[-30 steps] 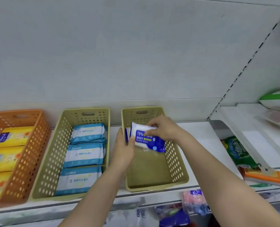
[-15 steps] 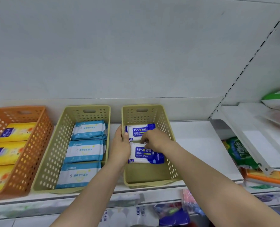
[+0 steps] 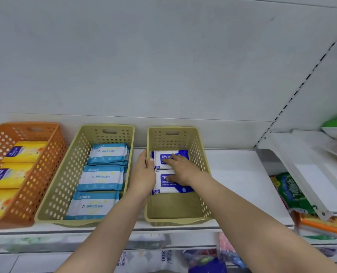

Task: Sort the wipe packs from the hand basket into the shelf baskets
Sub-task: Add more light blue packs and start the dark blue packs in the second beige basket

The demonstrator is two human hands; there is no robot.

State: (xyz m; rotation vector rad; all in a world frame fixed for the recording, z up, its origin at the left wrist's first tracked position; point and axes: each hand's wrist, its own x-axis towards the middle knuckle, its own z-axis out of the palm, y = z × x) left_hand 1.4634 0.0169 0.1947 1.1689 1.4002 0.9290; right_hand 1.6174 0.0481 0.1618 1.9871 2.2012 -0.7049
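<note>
Two alcohol wipe packs (image 3: 170,172) under our flat right hand (image 3: 180,170), left hand (image 3: 144,174) gripping right beige basket (image 3: 175,218) wall, front pack now laid flat.

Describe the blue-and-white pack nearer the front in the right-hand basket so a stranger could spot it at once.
On the white shelf stand three perforated baskets; take the rightmost beige basket. It holds two blue-and-white alcohol wipe packs, one behind the other. The front pack is the nearer one, under the right hand, and reads "Alcohol Wipes"; the rear pack lies nearer the back wall.
</note>
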